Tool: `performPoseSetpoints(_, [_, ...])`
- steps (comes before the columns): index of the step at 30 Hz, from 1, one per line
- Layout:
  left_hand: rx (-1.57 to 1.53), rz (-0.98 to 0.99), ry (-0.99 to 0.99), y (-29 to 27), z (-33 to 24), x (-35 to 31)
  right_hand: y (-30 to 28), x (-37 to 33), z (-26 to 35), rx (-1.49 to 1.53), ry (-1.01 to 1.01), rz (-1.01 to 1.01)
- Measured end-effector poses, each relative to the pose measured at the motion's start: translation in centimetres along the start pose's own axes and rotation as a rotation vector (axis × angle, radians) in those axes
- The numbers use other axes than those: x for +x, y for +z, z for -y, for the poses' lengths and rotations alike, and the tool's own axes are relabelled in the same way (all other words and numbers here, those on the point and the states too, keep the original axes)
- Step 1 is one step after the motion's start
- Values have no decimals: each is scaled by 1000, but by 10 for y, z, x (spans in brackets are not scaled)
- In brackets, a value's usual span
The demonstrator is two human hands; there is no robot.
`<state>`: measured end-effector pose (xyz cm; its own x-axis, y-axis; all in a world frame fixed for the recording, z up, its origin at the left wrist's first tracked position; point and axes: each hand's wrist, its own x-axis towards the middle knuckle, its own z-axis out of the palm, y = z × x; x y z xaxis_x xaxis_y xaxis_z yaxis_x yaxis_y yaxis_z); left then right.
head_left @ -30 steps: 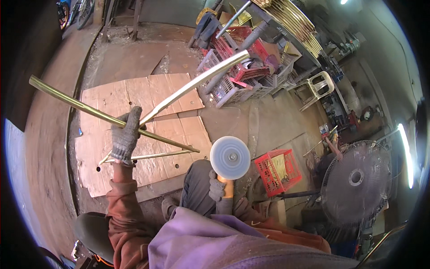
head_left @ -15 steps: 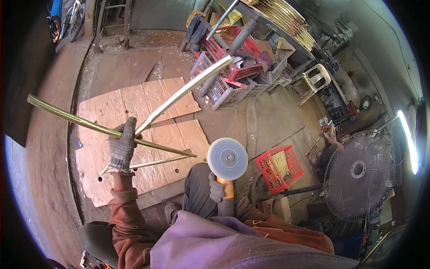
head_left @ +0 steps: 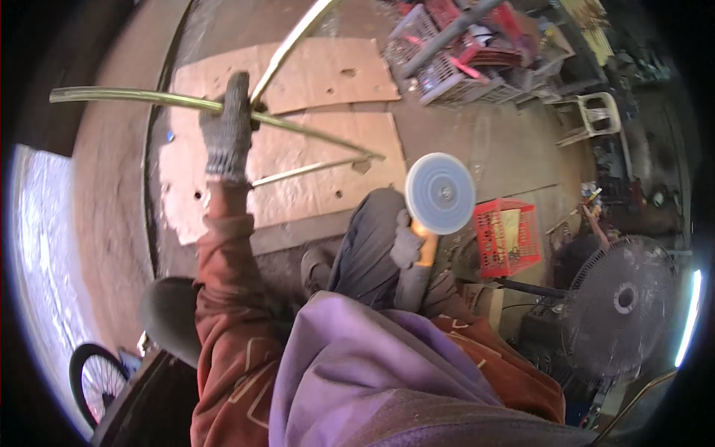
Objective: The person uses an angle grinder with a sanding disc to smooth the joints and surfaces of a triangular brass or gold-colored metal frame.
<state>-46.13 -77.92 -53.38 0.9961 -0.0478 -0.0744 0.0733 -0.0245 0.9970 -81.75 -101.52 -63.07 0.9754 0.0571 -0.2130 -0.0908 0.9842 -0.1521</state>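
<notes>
Frame of gold-metal tubing [head_left: 299, 130], upper left, is grasped by left fingers [head_left: 238, 89]; orange-handled disc grinder [head_left: 438, 201], clenched by right fingers [head_left: 405, 242], is best steadied.

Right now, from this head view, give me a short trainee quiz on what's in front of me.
1. Which of the hands grips the gold-coloured tubing?
2. True or false: the red crate appears left of the pale disc in the picture.
3. What colour is the handle of the power tool? A) blue B) orange C) green

Key: 1. The left hand. 2. False, it appears to the right. 3. B.
</notes>
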Motion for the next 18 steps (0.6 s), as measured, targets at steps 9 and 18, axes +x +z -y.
performPoseSetpoints(9, [-588, -171, -175, -31, 14, 17, 14, 4, 1, -30, -33, 108])
performPoseSetpoints(18, [-1041, 14, -207, -26, 19, 11, 10, 7, 4, 18, -7, 192])
